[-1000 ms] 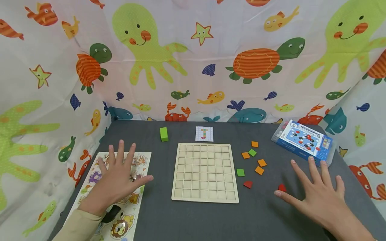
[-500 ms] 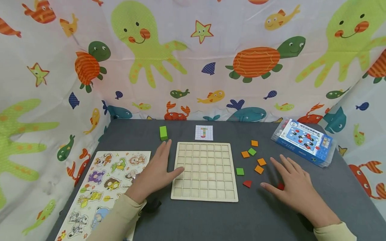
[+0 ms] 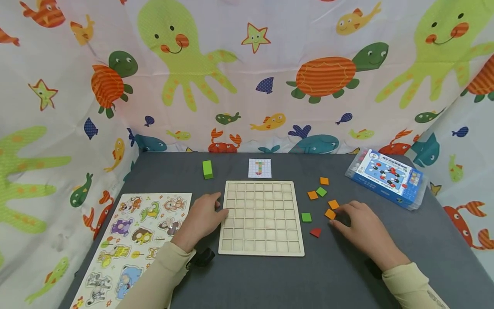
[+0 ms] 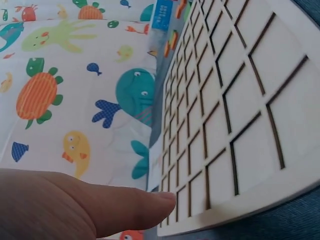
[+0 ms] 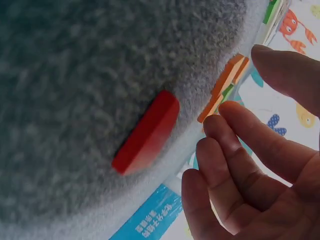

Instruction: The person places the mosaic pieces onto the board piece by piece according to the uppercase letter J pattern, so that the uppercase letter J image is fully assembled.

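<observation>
A pale wooden grid board (image 3: 260, 218) lies in the middle of the grey table. At its left rim is my left hand (image 3: 200, 221), its thumb (image 4: 150, 205) reaching over the rim and the other fingers bent just outside it. My right hand (image 3: 362, 227) is at the loose tiles, thumb and index finger apart on either side of the nearest orange square tile (image 3: 329, 214). A second orange tile (image 3: 333, 204) lies just beyond. In the right wrist view a red tile (image 5: 147, 135) lies on the table close by; the hand hides it from the head view.
Green tiles (image 3: 306, 217), more orange tiles (image 3: 324, 181) and a red triangular tile (image 3: 315, 232) lie right of the board. Behind it are a pattern card (image 3: 260, 168) and a green block (image 3: 207, 170). An animal puzzle (image 3: 119, 253) lies left, a blue-labelled box (image 3: 387, 178) far right.
My left hand has moved right from above the animal puzzle to the board's left rim, its fingers bending. My right hand has moved left and down to the orange tiles, thumb and index drawing closer together.
</observation>
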Motion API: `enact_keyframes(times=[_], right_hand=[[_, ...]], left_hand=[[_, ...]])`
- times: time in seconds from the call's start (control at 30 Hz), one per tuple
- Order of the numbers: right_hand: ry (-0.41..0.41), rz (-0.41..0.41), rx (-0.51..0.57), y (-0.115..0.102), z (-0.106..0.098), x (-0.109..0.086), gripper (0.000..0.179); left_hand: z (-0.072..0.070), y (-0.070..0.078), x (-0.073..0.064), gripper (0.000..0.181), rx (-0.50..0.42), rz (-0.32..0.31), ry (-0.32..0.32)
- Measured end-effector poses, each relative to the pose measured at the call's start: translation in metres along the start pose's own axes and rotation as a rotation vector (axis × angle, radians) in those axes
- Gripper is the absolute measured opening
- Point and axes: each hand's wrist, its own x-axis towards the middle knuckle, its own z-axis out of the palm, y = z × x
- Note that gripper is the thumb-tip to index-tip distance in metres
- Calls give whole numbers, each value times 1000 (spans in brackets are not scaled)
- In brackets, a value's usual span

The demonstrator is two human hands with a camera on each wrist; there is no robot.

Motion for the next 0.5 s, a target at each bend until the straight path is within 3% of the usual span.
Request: enact_keyframes(times=[0.27, 0.5], right_hand=[[-2, -11, -3, 1, 3, 7, 32], [-23, -3, 8, 2, 4, 10, 28]], left_hand=[[5, -7, 5, 54, -69, -18, -39], [5, -14, 6, 58, -167, -47, -89]])
